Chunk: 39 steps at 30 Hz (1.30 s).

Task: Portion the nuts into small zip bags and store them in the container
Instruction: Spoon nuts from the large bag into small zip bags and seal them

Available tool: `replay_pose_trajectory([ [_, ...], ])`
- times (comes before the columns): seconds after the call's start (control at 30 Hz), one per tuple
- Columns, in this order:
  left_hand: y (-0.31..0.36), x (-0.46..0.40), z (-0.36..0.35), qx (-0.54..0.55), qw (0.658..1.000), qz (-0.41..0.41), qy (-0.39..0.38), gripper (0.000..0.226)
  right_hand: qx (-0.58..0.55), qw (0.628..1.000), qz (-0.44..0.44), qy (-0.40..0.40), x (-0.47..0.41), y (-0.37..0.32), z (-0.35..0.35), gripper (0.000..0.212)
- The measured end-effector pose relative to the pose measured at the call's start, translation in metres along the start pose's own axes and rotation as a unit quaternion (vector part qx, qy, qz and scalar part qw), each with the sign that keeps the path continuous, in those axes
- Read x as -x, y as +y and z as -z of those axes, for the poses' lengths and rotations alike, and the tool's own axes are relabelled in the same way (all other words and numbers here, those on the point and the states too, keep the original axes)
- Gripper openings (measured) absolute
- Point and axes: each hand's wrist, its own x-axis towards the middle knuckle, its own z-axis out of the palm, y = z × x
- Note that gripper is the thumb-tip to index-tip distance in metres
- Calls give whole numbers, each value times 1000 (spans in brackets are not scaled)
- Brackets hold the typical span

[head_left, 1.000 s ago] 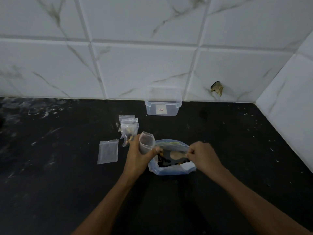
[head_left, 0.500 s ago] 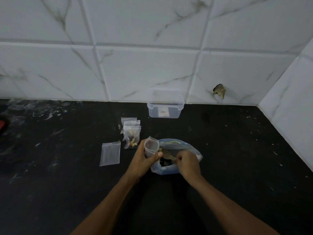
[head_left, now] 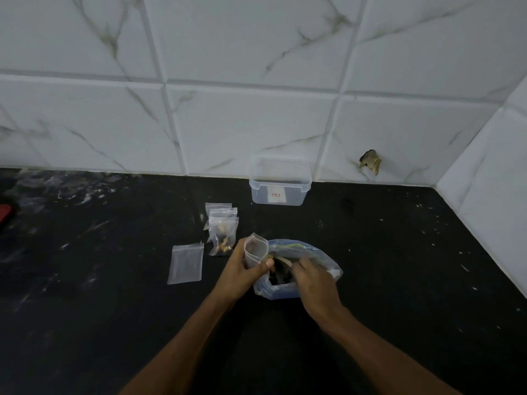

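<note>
My left hand (head_left: 242, 276) holds a small clear zip bag (head_left: 255, 252) upright with its mouth open, thumb across its front. Right beside it lies a large blue-tinted bag of nuts (head_left: 322, 262), open toward me. My right hand (head_left: 313, 283) reaches into that bag's mouth with curled fingers around a tan spoon (head_left: 282, 263), whose bowl sits close to the small bag. Three small filled zip bags (head_left: 224, 232) lie stacked to the left. The clear plastic container (head_left: 279, 192) stands lidless against the wall.
One flat empty zip bag (head_left: 185, 263) lies on the black counter (head_left: 399, 280) left of my hands. A red object (head_left: 4, 212) shows at the left edge. Tiled walls close off the back and the right side; one tile has a chipped hole (head_left: 370, 162).
My right hand has moved left along the big bag, bringing the spoon from the bag's middle up next to the small bag. My left hand kept holding the small bag open.
</note>
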Motion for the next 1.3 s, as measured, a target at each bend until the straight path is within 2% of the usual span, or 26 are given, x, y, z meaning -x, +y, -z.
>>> replay_pose_trajectory([
  [0.1,-2,-1,2,-1,1000,3,3,64,4,1000,19,1,4,7,0,31],
  [0.23,-5,-2,3,-3,1000,3,2,64,62,995,65,36,-11,7,14,45],
  [0.43,0,-1,2,-9,1000,-6,3,58,63,991,116,-2,-17,5,1,19],
  [0.53,0,-1,2,-4,1000,2,4,53,5,997,82,4,-4,13,3,21],
  [0.67,-3,2,3,-23,1000,1,-2,49,-49,998,-9,43,-4,19,16,17],
  [0.77,-10,3,4,-28,1000,0,-1,54,-66,996,-50,18,-5,12,17,11],
  [0.9,-11,5,1,-34,999,-8,5,56,-145,984,-98,-36,-5,3,10,15],
  [1.03,-11,6,0,-55,998,-11,7,62,-255,946,-184,-75,-16,-3,3,17],
  [1.17,-10,5,1,-59,998,-2,3,55,-300,912,-245,-131,-26,2,4,18],
  [1.3,-10,5,-2,-71,997,-4,6,73,-272,928,-235,-95,-24,2,4,20],
])
